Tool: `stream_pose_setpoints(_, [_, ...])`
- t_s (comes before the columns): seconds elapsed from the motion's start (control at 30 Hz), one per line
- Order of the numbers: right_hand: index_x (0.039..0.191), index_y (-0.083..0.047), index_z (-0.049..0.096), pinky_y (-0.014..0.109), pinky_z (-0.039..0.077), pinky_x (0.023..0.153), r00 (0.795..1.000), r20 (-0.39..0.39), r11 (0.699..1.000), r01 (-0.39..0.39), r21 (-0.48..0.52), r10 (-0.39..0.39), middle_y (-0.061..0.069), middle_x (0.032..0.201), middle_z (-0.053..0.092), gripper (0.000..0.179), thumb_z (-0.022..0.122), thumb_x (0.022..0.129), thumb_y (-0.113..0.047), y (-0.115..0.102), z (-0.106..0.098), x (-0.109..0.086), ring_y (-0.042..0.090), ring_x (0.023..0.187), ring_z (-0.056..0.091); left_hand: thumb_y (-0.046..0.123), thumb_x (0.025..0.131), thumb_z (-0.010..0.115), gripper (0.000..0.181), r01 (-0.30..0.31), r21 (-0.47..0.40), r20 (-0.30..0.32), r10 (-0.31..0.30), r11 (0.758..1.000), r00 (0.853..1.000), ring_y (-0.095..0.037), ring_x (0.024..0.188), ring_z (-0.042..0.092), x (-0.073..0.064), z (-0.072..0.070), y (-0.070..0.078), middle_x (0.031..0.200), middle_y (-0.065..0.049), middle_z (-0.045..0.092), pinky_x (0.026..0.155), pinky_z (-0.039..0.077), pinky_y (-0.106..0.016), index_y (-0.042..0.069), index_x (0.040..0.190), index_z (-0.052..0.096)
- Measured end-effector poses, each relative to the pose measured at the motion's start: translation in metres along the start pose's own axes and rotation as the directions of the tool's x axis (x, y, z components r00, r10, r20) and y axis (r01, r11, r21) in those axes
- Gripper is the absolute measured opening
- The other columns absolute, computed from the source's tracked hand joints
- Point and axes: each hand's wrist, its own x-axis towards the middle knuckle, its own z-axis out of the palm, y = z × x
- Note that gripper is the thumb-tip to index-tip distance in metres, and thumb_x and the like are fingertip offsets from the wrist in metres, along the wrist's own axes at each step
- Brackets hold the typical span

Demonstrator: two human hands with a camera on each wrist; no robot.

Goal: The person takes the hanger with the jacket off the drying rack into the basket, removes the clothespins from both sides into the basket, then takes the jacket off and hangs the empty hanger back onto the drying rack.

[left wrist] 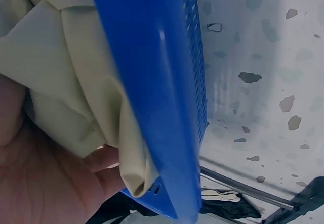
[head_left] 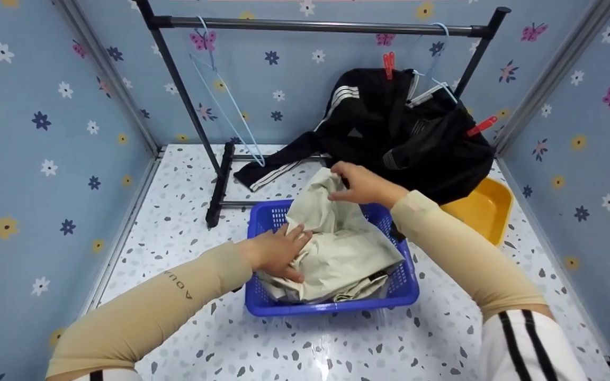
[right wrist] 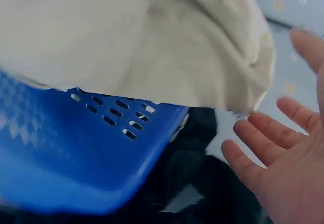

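A cream-coloured piece of clothing or cloth point(head_left: 342, 259) lies bunched in the blue plastic basket point(head_left: 331, 307), its upper part raised above the far rim. Which kind of garment it is cannot be told. My left hand point(head_left: 278, 254) rests on its left side with fingers spread; in the left wrist view, folds of the cloth point(left wrist: 76, 67) partly cover those fingers. At the raised top end, my right hand point(head_left: 363, 184) has its fingers extended. The right wrist view shows the right hand point(right wrist: 283, 158) with fingertips by the cloth's edge, not curled round it.
Behind the basket stands a black clothes rack point(head_left: 305, 25). An empty light-blue hanger point(head_left: 228, 95) hangs at its left. A black jacket with white stripes point(head_left: 358, 121) hangs at right, with red clips point(head_left: 388, 66). A yellow basin point(head_left: 487, 209) sits on the speckled floor.
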Motion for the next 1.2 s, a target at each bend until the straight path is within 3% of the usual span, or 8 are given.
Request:
stream_pose_setpoints(0.17, [0.173, -0.001, 0.034, 0.057, 0.035, 0.139, 0.988, 0.046, 0.961, -0.157, 0.228, 0.150, 0.026, 0.178, 0.041, 0.085, 0.073, 0.106, -0.035, 0.012, 0.009, 0.029, 0.043, 0.166, 0.041, 0.061, 0.111, 0.062, 0.097, -0.046, -0.053, -0.040, 0.044, 0.998, 0.998, -0.058, 0.171, 0.025, -0.005, 0.001, -0.008, 0.187, -0.027, 0.020, 0.139, 0.030, -0.068, 0.006, 0.180, 0.021])
stream_pose_setpoints(0.4, [0.173, -0.001, 0.037, 0.049, 0.032, 0.141, 0.966, 0.086, 0.839, -0.253, 0.482, 0.242, 0.022, 0.179, 0.039, 0.080, 0.072, 0.104, -0.022, 0.012, 0.016, 0.046, 0.034, 0.165, 0.040, 0.057, 0.106, 0.072, 0.096, -0.062, -0.072, -0.129, 0.053, 0.995, 0.990, -0.058, 0.164, 0.040, -0.006, 0.001, -0.010, 0.182, -0.032, 0.031, 0.134, 0.039, -0.069, 0.004, 0.176, 0.033])
stream_pose_setpoints(0.53, [0.147, 0.004, 0.065, 0.036, 0.057, 0.111, 0.968, 0.071, 0.806, -0.239, 0.542, 0.240, 0.013, 0.137, 0.074, 0.050, 0.076, 0.100, -0.013, 0.007, 0.014, 0.045, 0.023, 0.121, 0.068, 0.061, 0.099, 0.079, 0.108, -0.007, -0.097, -0.191, -0.011, 0.995, 0.981, -0.060, 0.159, 0.046, -0.006, 0.003, -0.011, 0.180, -0.034, 0.032, 0.128, 0.046, -0.071, -0.001, 0.175, 0.032])
stream_pose_setpoints(0.67, [0.107, -0.002, 0.082, 0.023, 0.058, 0.077, 0.982, 0.030, 0.780, -0.167, 0.603, 0.187, -0.010, 0.087, 0.077, 0.015, 0.084, 0.092, -0.002, 0.004, 0.001, 0.035, 0.008, 0.081, 0.068, 0.068, 0.091, 0.086, 0.135, 0.088, -0.161, -0.250, -0.127, 0.983, 0.960, -0.063, 0.157, 0.045, -0.007, 0.006, -0.014, 0.183, -0.038, 0.019, 0.124, 0.049, -0.072, -0.009, 0.176, 0.014])
stream_pose_setpoints(0.8, [0.104, -0.001, 0.086, 0.020, 0.058, 0.075, 0.998, 0.027, 0.806, -0.066, 0.589, 0.062, -0.012, 0.086, 0.081, 0.019, 0.087, 0.086, 0.004, 0.001, -0.020, 0.013, 0.002, 0.080, 0.069, 0.067, 0.085, 0.091, 0.151, 0.120, -0.228, -0.294, -0.186, 0.966, 0.937, -0.064, 0.162, 0.037, -0.008, 0.007, -0.017, 0.184, -0.039, 0.004, 0.128, 0.045, -0.069, -0.011, 0.175, 0.000])
stream_pose_setpoints(0.93, [0.130, 0.008, 0.079, 0.017, 0.059, 0.086, 0.984, 0.143, 0.858, 0.015, 0.514, -0.103, 0.013, 0.124, 0.086, 0.044, 0.084, 0.086, 0.008, -0.004, -0.035, -0.017, -0.002, 0.093, 0.071, 0.060, 0.083, 0.095, 0.151, 0.052, -0.258, -0.340, -0.141, 0.965, 0.930, -0.059, 0.170, 0.025, -0.008, 0.006, -0.019, 0.186, -0.036, 0.001, 0.138, 0.033, -0.064, -0.009, 0.176, -0.002])
stream_pose_setpoints(1.1, [0.152, 0.001, 0.067, 0.024, 0.057, 0.095, 0.900, 0.382, 0.929, 0.061, 0.364, -0.209, 0.026, 0.147, 0.074, 0.066, 0.084, 0.088, -0.001, -0.011, -0.030, -0.057, 0.010, 0.100, 0.069, 0.050, 0.092, 0.091, 0.130, -0.072, -0.202, -0.340, -0.001, 0.977, 0.941, -0.052, 0.174, 0.019, -0.009, 0.003, -0.017, 0.189, -0.026, 0.009, 0.142, 0.025, -0.064, 0.005, 0.181, 0.008])
stream_pose_setpoints(1.2, [0.139, 0.000, 0.074, 0.038, 0.054, 0.115, 0.844, 0.493, 0.959, 0.084, 0.270, -0.212, 0.021, 0.163, 0.064, 0.050, 0.085, 0.094, -0.018, -0.014, -0.018, -0.077, 0.027, 0.132, 0.069, 0.045, 0.101, 0.082, 0.107, -0.127, -0.092, -0.297, 0.095, 0.988, 0.950, -0.049, 0.175, 0.022, -0.010, 0.000, -0.012, 0.189, -0.021, 0.017, 0.140, 0.027, -0.066, 0.013, 0.181, 0.019])
